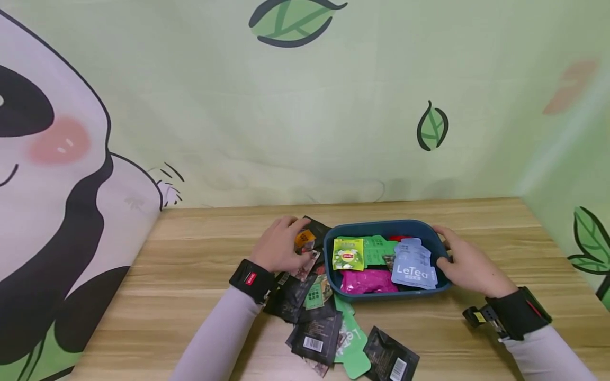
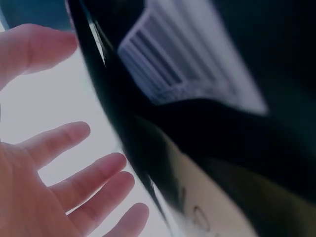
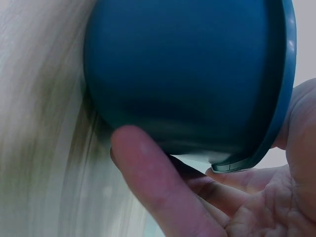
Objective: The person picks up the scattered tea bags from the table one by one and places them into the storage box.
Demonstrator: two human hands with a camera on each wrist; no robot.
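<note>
My left hand hovers at the left of a loose pile of black tea packets. In the left wrist view its fingers are spread and relaxed, close to a black packet with a barcode label. The thumb tip is at that packet's edge; whether it touches, I cannot tell. My right hand holds the right end of a blue plastic bin, thumb and fingers at its rim and wall. Inside lie a yellow-green Lipton sachet, light-blue LeTea packets, a pink packet and green packets.
Green flat packets lie under the black ones in front of the bin. A separate black packet with a barcode lies nearest me. The wooden table meets a printed cloth backdrop at the rear.
</note>
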